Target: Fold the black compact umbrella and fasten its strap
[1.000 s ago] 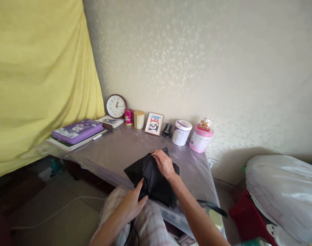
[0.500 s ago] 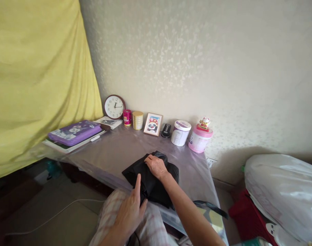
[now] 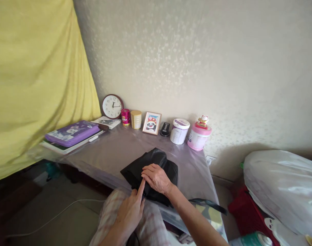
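A black umbrella (image 3: pixel 143 159), its fabric folded loosely into pointed flaps, lies over the near edge of the table and against my lap. My left hand (image 3: pixel 131 206) is closed at its near end, index finger stretched forward along the fabric; what the other fingers wrap round is largely hidden. Across the middle of the fabric rests my right hand (image 3: pixel 157 179), fingers together and bent on a fold. Its fingertips meet the tip of my left index finger.
Along the wall stand a clock (image 3: pixel 112 106), a pink can (image 3: pixel 125 117), a yellow-lidded jar (image 3: pixel 136 120), a panda picture (image 3: pixel 152 123) and two tubs (image 3: pixel 180 132). At left lies a purple case (image 3: pixel 72 133). A stuffed white bag (image 3: pixel 281 188) bulges on the right.
My right hand has slid toward me over the black fabric, down to my left index fingertip. The fabric's far end, bunched before, now lies smoother and uncovered.
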`<state>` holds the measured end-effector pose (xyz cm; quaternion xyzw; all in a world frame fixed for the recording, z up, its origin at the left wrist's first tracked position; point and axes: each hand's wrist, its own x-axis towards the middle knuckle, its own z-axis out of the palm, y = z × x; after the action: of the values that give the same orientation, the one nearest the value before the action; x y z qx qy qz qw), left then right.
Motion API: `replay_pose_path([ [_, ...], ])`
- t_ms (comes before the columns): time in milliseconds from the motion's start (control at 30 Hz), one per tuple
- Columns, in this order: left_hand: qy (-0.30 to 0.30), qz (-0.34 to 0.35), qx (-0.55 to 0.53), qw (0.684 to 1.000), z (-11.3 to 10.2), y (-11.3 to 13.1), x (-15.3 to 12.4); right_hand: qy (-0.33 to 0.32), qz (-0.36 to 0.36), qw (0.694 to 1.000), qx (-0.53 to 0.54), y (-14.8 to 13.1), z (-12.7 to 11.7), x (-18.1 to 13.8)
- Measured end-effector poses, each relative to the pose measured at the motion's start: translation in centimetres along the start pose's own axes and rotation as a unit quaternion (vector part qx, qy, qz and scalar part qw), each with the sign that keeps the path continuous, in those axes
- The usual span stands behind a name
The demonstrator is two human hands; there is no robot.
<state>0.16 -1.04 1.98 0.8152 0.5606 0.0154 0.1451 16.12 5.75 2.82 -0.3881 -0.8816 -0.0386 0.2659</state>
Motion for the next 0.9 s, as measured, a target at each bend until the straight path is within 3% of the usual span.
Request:
replay_pose_path([
  [100, 0.002, -0.001, -0.008, 1.000, 0.0, 0.0, 0.0, -0.016, 0.011, 1.000, 0.001, 1.8, 0.7, -0.1],
  [333, 0.004, -0.004, -0.024, 1.000, 0.2, -0.6, 0.3, 0.027, 0.160, 0.986, -0.028, 9.3, 0.1, 2.5],
  [433, 0.006, 0.002, -0.056, 0.998, 0.5, -1.1, 0.4, 0.059, 0.179, 0.982, -0.028, 8.9, -0.9, 1.7],
  [600, 0.005, 0.013, -0.102, 0.995, 0.5, -1.5, 0.6, 0.015, 0.083, 0.996, 0.033, 6.6, -0.6, 0.1],
  [800, -0.001, 0.007, -0.117, 0.993, 0.0, -1.5, 0.7, 0.109, 0.192, 0.975, 0.011, 8.0, -1.9, -0.3],
  [900, -0.010, 0.001, -0.132, 0.991, 0.0, -1.6, 0.7, 0.127, 0.210, 0.968, 0.049, 6.8, -3.3, -1.5],
])
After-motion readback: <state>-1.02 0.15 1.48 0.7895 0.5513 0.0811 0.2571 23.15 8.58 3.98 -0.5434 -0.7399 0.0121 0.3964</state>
